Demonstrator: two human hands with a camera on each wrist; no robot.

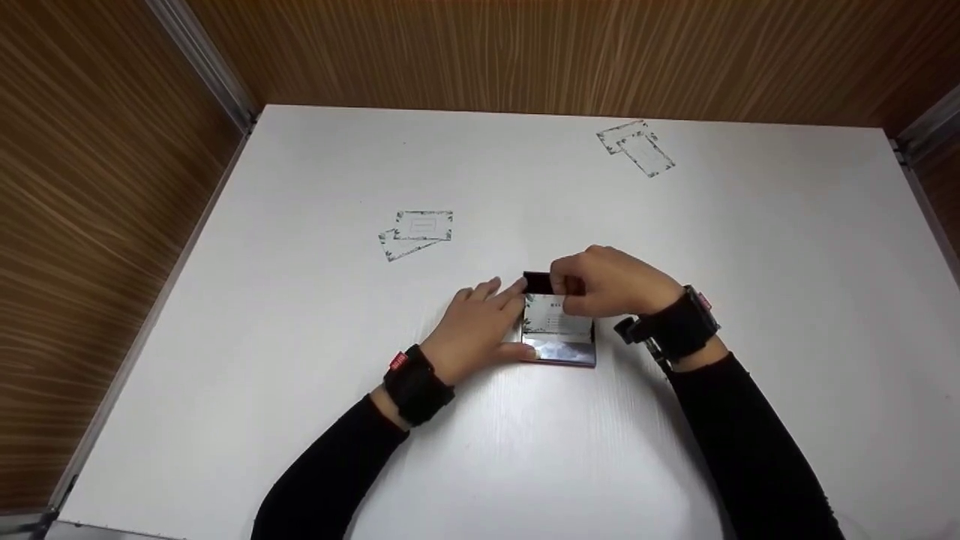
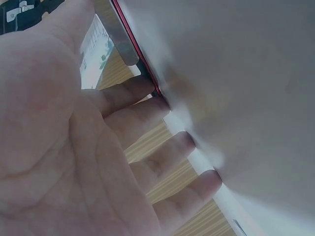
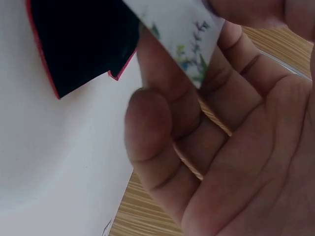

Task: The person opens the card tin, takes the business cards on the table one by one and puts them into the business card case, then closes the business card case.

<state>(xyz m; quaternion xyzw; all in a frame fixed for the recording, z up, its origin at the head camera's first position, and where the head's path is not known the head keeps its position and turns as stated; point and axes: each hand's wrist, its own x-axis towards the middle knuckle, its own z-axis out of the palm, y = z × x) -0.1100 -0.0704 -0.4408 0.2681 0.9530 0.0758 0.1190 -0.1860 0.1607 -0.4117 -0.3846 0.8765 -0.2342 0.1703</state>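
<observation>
An opened business card case (image 1: 559, 352) lies on the table, its front strip silver and shiny, its raised back part dark inside. A white business card (image 1: 544, 311) with a leafy green border shows in it. My right hand (image 1: 619, 281) pinches this card by its far right part between thumb and fingers; in the right wrist view a leaf-printed corner of the card (image 3: 182, 44) tilts beside the case's red-edged black lid (image 3: 83, 44). Along the case's left side rests my left hand (image 1: 472, 326), thumb on the silver strip, spread fingertips touching the case edge and table.
Two overlapping leaf-bordered cards (image 1: 424, 225) lie left of the case, beyond the left hand. Another overlapping pair of cards (image 1: 646, 154) is near the back edge of the white table (image 1: 300, 315). Wood-grain panels (image 1: 525, 52) stand behind and at the sides.
</observation>
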